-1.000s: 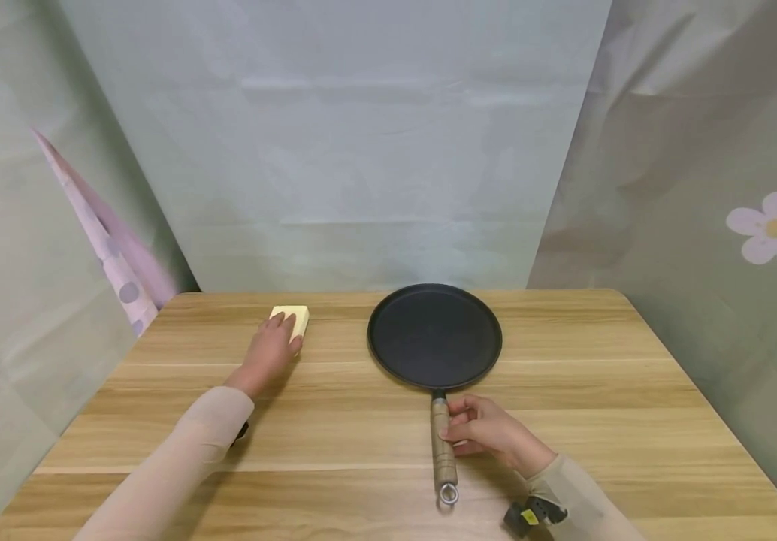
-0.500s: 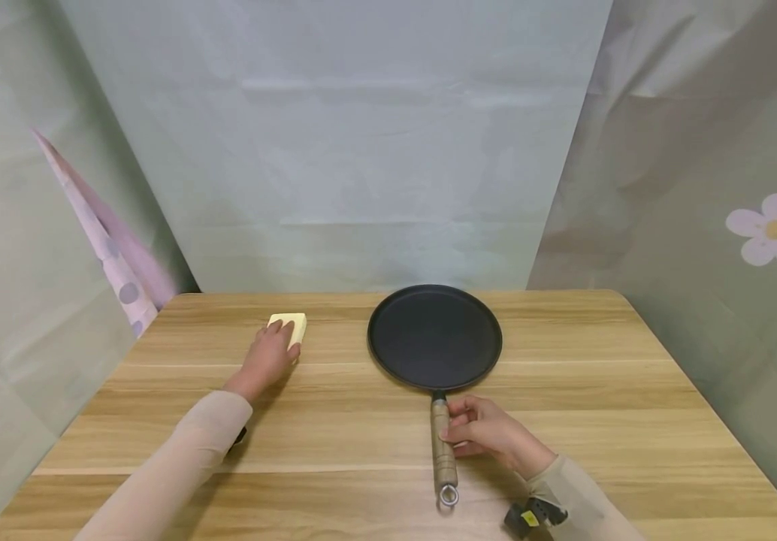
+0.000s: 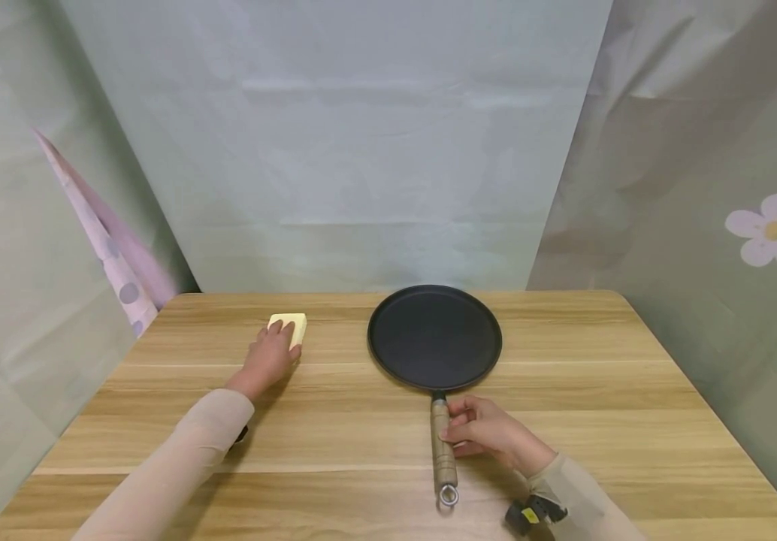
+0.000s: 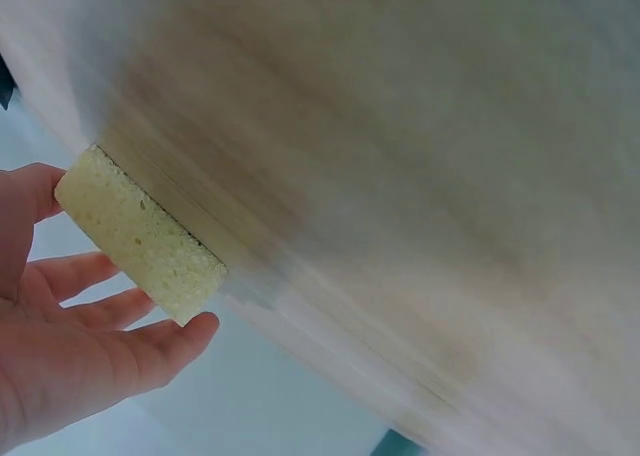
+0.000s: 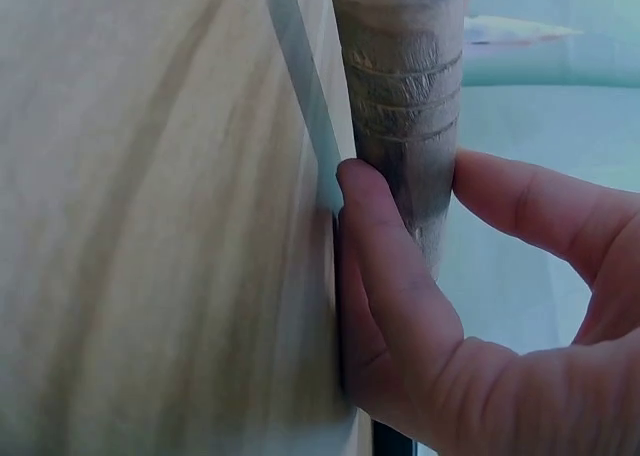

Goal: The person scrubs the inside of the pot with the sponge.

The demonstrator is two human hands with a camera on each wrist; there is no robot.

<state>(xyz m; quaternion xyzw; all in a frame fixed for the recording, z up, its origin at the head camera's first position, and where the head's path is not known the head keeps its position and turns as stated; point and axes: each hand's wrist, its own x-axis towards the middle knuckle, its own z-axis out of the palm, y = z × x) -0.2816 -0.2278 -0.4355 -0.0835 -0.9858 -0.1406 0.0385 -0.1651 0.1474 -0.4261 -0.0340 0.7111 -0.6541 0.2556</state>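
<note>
A pale yellow sponge [image 3: 297, 328] lies on the far left part of the wooden table. My left hand [image 3: 270, 361] grips it from above; in the left wrist view the thumb is at one end of the sponge [image 4: 145, 234] and the fingers lie along its other side. To the right, a black, flat, low-rimmed crepe pan [image 3: 434, 336] rests with its wooden handle [image 3: 443, 451] pointing toward me. My right hand [image 3: 490, 434] pinches that handle from the right side, thumb and fingertips on opposite sides in the right wrist view.
The wood-grain table [image 3: 585, 421] carries both things. Pale hanging cloth [image 3: 375, 150] encloses its back and sides, with a printed flower [image 3: 775, 230] on the right. The pan's far rim reaches the table's back edge.
The left hand and sponge have slid slightly toward me and a little left over the first half second, then barely moved. The right hand and crepe pan have stayed put.
</note>
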